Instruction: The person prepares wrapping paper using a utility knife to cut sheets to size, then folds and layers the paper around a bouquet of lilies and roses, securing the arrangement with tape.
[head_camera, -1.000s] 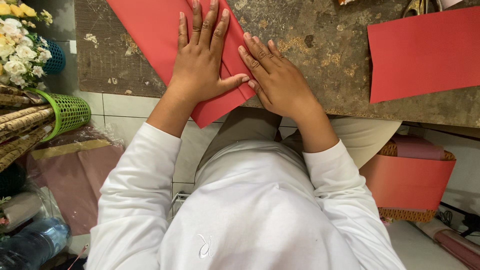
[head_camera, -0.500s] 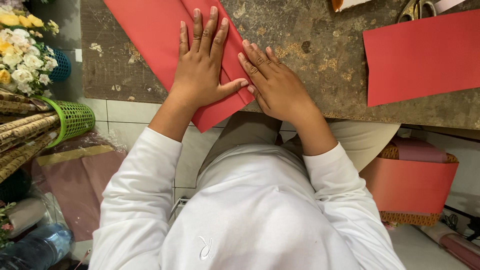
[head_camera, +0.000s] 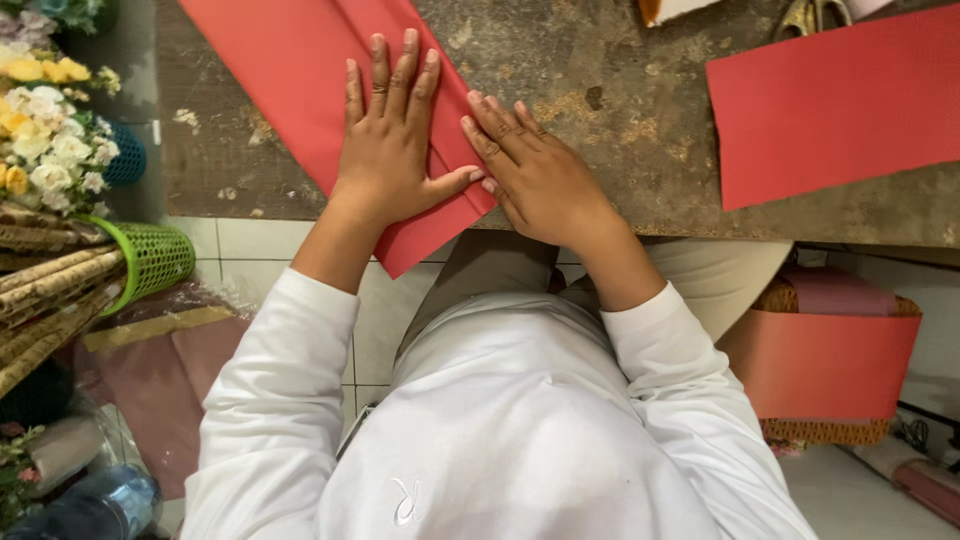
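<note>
Flowers, pale yellow and white, are crowding the upper left of the frame, and just below them a green mesh basket is lying on its side with rolled woven mats poking out of it. Right of these, the worn brown counter is filling the upper part of the frame and carrying a long red paper sheet that is running diagonally from the top edge down to the counter's near rim, its lower corner hanging past the rim over the tiled floor. The left hand is lying flat on this sheet, fingers stretched out and released, grasping nothing, thumb reaching rightward. Touching that thumb, the right hand is pressing down at the sheet's right edge, likewise spread open and holding nothing.

The sheet is looking thin, light and flexible, stiff enough to keep a fold line yet easy to crease or tear; it is probably sliding readily on the counter, so flat palm pressure suits it, and lifting is best done by pinching a free edge or the overhanging corner.

Further right, a second red sheet is lying well apart, with scissor handles at the top edge. At lower right, a wicker basket is holding more red paper.
</note>
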